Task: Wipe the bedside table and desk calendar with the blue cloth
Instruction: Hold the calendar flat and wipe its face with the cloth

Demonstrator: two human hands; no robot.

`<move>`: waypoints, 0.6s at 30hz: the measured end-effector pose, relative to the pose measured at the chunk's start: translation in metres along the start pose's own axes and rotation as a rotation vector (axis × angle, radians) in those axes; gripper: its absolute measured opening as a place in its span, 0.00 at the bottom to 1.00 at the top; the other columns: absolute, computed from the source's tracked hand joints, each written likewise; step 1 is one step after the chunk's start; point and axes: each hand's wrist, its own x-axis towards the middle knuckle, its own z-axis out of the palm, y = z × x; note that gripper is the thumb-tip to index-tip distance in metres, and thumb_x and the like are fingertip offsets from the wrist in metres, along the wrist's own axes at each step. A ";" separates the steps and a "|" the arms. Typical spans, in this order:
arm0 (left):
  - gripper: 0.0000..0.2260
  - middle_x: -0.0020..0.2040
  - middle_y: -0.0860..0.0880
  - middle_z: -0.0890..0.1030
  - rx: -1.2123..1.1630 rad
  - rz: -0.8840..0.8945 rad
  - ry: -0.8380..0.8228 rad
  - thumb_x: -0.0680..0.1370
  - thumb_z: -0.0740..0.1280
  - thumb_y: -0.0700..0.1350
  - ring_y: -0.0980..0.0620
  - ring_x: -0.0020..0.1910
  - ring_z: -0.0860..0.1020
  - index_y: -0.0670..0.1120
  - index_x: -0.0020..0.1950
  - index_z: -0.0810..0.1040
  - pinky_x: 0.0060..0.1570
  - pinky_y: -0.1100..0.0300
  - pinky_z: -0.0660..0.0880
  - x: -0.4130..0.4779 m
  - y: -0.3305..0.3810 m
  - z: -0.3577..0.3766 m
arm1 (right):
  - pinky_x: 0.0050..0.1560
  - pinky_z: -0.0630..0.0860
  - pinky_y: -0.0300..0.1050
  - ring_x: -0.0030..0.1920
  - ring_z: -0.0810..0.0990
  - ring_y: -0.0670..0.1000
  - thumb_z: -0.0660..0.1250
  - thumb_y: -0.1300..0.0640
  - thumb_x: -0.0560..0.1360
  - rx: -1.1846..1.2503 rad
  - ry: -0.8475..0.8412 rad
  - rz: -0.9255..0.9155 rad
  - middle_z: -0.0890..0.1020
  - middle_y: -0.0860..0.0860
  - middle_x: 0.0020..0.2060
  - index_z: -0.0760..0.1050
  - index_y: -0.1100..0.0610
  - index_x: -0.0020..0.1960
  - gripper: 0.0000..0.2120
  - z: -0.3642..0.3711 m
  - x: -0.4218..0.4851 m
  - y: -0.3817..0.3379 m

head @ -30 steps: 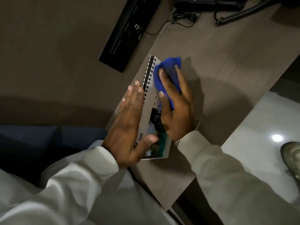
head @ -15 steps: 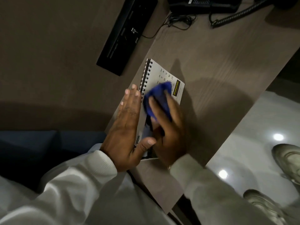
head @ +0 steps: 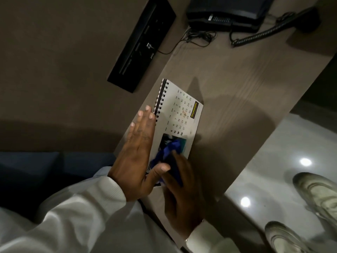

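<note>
A white spiral-bound desk calendar (head: 180, 114) lies flat on the brown wooden bedside table (head: 237, 92), its date grid showing and a photo at its near end. My left hand (head: 138, 154) rests flat along the calendar's spiral edge, fingers straight, thumb over the near corner. My right hand (head: 182, 194) is closed around the crumpled blue cloth (head: 169, 152), which presses on the photo end of the calendar. The cloth and both hands hide the calendar's near edge.
A black telephone (head: 228, 13) with a coiled cord (head: 259, 36) sits at the table's far end. A black socket panel (head: 142, 44) is set in the brown wall at left. Glossy pale floor and two light shoes (head: 317, 194) lie right of the table; dark blue bedding is at left.
My right hand has dragged the blue cloth from the calendar's far end down to its near end, uncovering the date grid. My left hand has stayed flat on the spiral edge.
</note>
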 end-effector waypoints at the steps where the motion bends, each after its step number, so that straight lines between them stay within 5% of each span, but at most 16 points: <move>1: 0.42 0.82 0.44 0.41 0.005 0.002 -0.002 0.77 0.46 0.68 0.44 0.81 0.41 0.41 0.79 0.40 0.79 0.43 0.44 0.000 0.000 0.000 | 0.72 0.68 0.62 0.77 0.60 0.58 0.57 0.50 0.81 0.013 0.002 0.019 0.58 0.49 0.77 0.55 0.41 0.76 0.24 -0.001 0.008 0.002; 6: 0.40 0.82 0.45 0.41 0.016 0.006 -0.003 0.77 0.47 0.67 0.45 0.81 0.42 0.42 0.80 0.41 0.79 0.45 0.44 -0.001 -0.001 0.001 | 0.72 0.66 0.62 0.75 0.63 0.61 0.59 0.56 0.80 0.131 0.144 0.085 0.64 0.62 0.75 0.68 0.54 0.72 0.21 -0.013 0.090 0.017; 10: 0.41 0.82 0.45 0.41 0.017 -0.011 -0.006 0.77 0.47 0.68 0.46 0.81 0.41 0.43 0.80 0.40 0.79 0.46 0.43 -0.001 -0.001 0.001 | 0.72 0.68 0.58 0.76 0.63 0.58 0.61 0.65 0.79 0.181 0.235 0.175 0.64 0.61 0.75 0.69 0.55 0.71 0.22 -0.016 0.117 0.022; 13: 0.42 0.82 0.47 0.41 -0.013 -0.031 -0.025 0.76 0.47 0.69 0.47 0.81 0.41 0.44 0.80 0.40 0.79 0.46 0.43 0.000 -0.001 0.000 | 0.72 0.70 0.55 0.77 0.62 0.55 0.60 0.62 0.80 0.209 0.171 0.214 0.63 0.58 0.76 0.64 0.49 0.73 0.23 -0.016 0.092 0.019; 16: 0.41 0.82 0.48 0.40 0.008 -0.020 -0.020 0.76 0.47 0.69 0.47 0.81 0.41 0.45 0.80 0.40 0.79 0.47 0.43 0.000 -0.001 0.000 | 0.78 0.56 0.41 0.77 0.58 0.51 0.63 0.60 0.78 0.129 0.089 0.227 0.63 0.56 0.76 0.65 0.48 0.72 0.24 -0.015 0.048 0.017; 18: 0.41 0.82 0.47 0.40 0.018 -0.013 -0.020 0.77 0.48 0.68 0.47 0.81 0.41 0.45 0.80 0.39 0.79 0.47 0.43 0.000 0.000 -0.001 | 0.79 0.58 0.44 0.78 0.58 0.51 0.62 0.60 0.79 0.205 -0.029 0.296 0.63 0.54 0.77 0.66 0.47 0.72 0.24 -0.018 0.022 0.012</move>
